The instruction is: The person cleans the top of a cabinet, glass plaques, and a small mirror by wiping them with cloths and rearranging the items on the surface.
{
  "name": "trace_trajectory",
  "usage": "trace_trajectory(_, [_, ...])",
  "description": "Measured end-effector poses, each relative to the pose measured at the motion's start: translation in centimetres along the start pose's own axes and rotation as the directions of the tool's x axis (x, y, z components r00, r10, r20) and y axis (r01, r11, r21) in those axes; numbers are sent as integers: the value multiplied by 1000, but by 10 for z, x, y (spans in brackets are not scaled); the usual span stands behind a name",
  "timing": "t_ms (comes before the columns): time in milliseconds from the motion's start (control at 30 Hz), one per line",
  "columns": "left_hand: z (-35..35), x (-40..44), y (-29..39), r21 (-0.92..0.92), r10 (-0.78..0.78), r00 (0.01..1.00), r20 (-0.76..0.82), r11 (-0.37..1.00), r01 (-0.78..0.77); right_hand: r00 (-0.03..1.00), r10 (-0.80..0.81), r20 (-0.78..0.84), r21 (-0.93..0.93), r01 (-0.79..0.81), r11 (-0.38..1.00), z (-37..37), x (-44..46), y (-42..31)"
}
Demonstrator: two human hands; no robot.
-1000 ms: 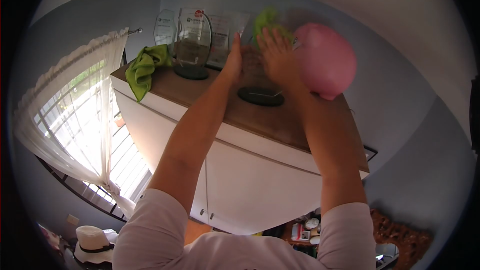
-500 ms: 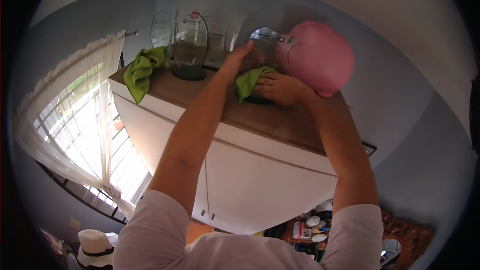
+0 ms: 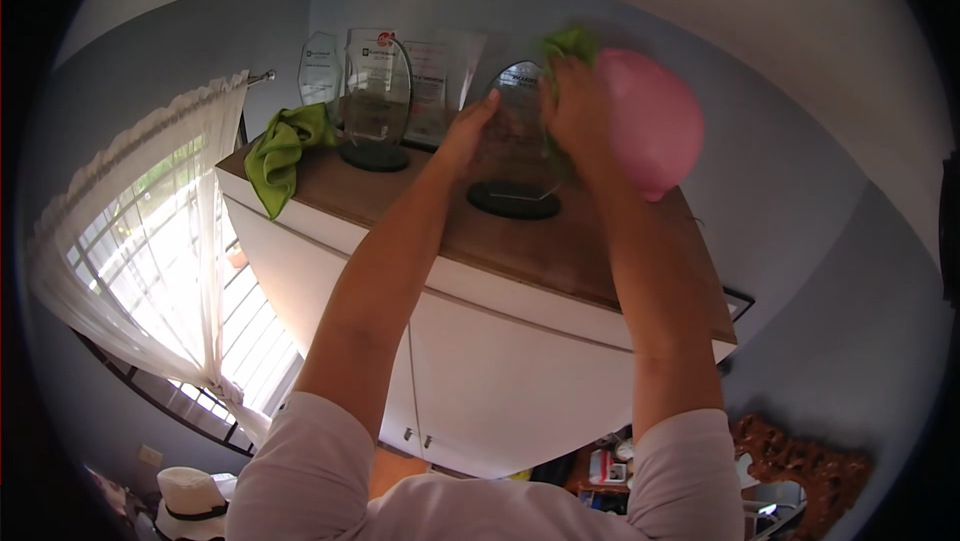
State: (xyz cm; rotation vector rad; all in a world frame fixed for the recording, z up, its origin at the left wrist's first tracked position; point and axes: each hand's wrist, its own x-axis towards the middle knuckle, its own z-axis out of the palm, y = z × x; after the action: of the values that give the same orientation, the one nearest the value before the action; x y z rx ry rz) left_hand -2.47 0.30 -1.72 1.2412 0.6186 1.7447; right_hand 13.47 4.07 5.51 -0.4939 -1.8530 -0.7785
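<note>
A clear oval glass trophy (image 3: 515,156) on a dark round base stands upright on the brown cabinet top (image 3: 560,251). My left hand (image 3: 472,133) grips its left edge, with the thumb towards the upper rim. At its right edge, my right hand (image 3: 580,106) holds a green cloth (image 3: 570,43), which bunches above the fingers and is partly hidden by them. Right behind that hand sits a pink piggy bank (image 3: 655,126). Motion smears the right hand and cloth slightly.
More glass trophies, one oval (image 3: 376,106) among them, stand at the left back. A second green cloth (image 3: 283,156) hangs over the cabinet's left front edge. White cabinet doors (image 3: 510,371) lie below, and a sheer curtain (image 3: 190,211) covers the window at left.
My right hand and its cloth have moved up from the trophy's base to its upper right edge, uncovering the base. My left hand stays at the left edge.
</note>
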Motion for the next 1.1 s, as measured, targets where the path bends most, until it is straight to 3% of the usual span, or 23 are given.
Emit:
trace_trajectory(67, [2,-3,2,1,17,1000,-1,1000,-17,911,300,284,80,-334,939,-10,17,2])
trace_trajectory(167, [1,-4,-1,1,75,997,13,997,-75,838,388,383,159,-474,866,-12,27,14])
trace_trajectory(200, [1,-3,-1,1,101,995,21,995,-101,805,397,441,302,-549,779,-10,24,20])
trace_trajectory(267, [2,-2,-3,7,114,993,-28,993,-114,743,377,554,533,-664,525,-8,19,32])
trace_trajectory(367, [1,0,-4,25,144,989,-25,989,-144,611,415,675,667,-745,11,-19,-6,29])
trace_trajectory(467, [5,0,-6,139,244,966,-90,963,-230,587,449,673,602,-788,129,-2,-30,45])
trace_trajectory(500, [7,1,-6,195,290,949,-125,945,-263,597,463,655,626,-772,111,-7,-30,38])
trace_trajectory(567, [6,9,-10,480,514,823,-243,801,-358,618,491,614,676,-733,78,-21,-24,5])
trace_trajectory(600, [4,14,-14,612,621,737,-268,700,-368,679,532,506,656,-704,273,-22,-24,-8])
trace_trajectory(667, [-8,24,-17,631,609,778,-153,666,-398,798,536,276,509,-594,623,-21,-23,-34])
trace_trajectory(767, [1,13,-13,549,502,865,-11,726,-414,830,522,197,681,-499,536,-33,-22,-64])
trace_trajectory(800, [6,9,-11,504,455,890,34,761,-409,781,515,353,673,-594,440,-33,-25,-66])
trace_trajectory(867, [-6,22,-17,493,502,837,216,684,-537,675,568,472,776,-623,97,-34,-32,-86])
trace_trajectory(900, [-4,21,-11,479,520,799,302,642,-598,677,537,504,805,-594,-7,-30,-35,-87])
trace_trajectory(1033, [11,-8,2,229,325,896,301,888,-399,598,427,678,735,-561,-382,-27,-25,-85])
trace_trajectory(1100, [18,-18,9,135,288,905,314,930,-343,582,454,674,731,-612,-301,-14,-16,-79])
